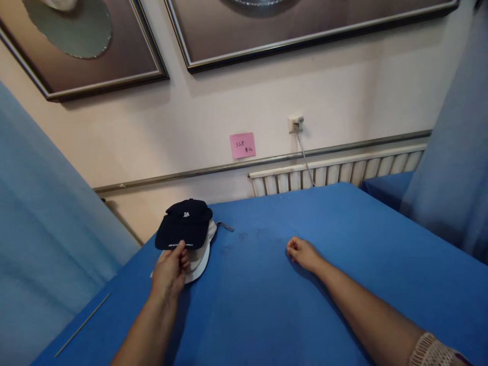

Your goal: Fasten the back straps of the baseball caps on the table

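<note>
A dark navy baseball cap [185, 223] with a small white logo is at the left of the blue-covered table [267, 290]. My left hand [171, 267] pinches the edge of its brim between thumb and fingers. Under and behind it lies a pale cap [202, 259], partly hidden by the dark cap and my hand. A dark strap [225, 226] sticks out to the right of the caps. My right hand [303, 253] rests on the cover to their right, fingers curled in; whether anything is inside them is hidden.
A thin stick [82, 325] lies near the table's left edge. Blue curtains [49, 229] hang on both sides. Behind the table are a white radiator [335, 173], a rail, a plugged-in socket [295, 124], a pink note [242, 146] and framed pictures [305, 30].
</note>
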Demonstrator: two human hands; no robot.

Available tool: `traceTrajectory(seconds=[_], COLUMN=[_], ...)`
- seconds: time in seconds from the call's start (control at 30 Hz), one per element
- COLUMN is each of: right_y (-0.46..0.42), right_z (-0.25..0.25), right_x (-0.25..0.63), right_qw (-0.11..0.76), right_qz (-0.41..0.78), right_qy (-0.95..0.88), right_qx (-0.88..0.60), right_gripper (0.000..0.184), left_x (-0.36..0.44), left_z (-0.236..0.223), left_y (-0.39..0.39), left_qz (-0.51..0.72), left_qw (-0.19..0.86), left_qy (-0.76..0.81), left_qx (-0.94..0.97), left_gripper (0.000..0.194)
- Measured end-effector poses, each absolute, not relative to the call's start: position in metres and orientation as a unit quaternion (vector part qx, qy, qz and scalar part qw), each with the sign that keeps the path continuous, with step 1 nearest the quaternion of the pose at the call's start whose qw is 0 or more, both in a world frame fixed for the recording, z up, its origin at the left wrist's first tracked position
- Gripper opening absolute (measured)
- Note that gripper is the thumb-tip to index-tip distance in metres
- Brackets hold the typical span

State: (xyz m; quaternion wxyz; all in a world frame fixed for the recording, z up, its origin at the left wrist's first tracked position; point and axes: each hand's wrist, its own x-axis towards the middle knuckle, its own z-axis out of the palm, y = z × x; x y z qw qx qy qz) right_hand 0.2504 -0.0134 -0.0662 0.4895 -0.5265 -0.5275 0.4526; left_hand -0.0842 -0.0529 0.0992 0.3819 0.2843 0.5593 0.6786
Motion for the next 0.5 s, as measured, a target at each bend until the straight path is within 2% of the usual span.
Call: traceTrajectory(seconds=[0.07,0.17,0.23,0.33,0.5], right_y=[-0.010,0.000,0.008,0.015,0.012], right_z=[-0.066,-0.062,-0.058,-0.055,-0.054], right_x=[0.252,0.268,0.287,0.315,0.322], right_qw=[0.511,0.567,0.605,0.646,0.650], right_qz=[0.435,0.386,0.352,0.325,0.362], right_qy=[-0.511,-0.455,-0.402,-0.327,-0.309], right_qx=[-0.538,-0.568,-0.590,-0.609,-0.592], right_gripper=[0.004,0.008,0.014,0.022,0.026], left_x=[-0.070,-0.048,-0.035,-0.022,-0.009], left_z=[0.093,0.088,0.087,0.087,0.081], left_y=[-0.049,-0.047,-0.045,-0.031,0.021], left_qz=[0.679,0.672,0.681,0.669,0.511], left_qw=[0.330,0.335,0.381,0.464,0.564], left_qy=[0.560,0.533,0.493,0.451,0.508], left_qx=[0.341,0.390,0.385,0.366,0.402], left_gripper=[0.039,0.043,0.042,0.029,0.019])
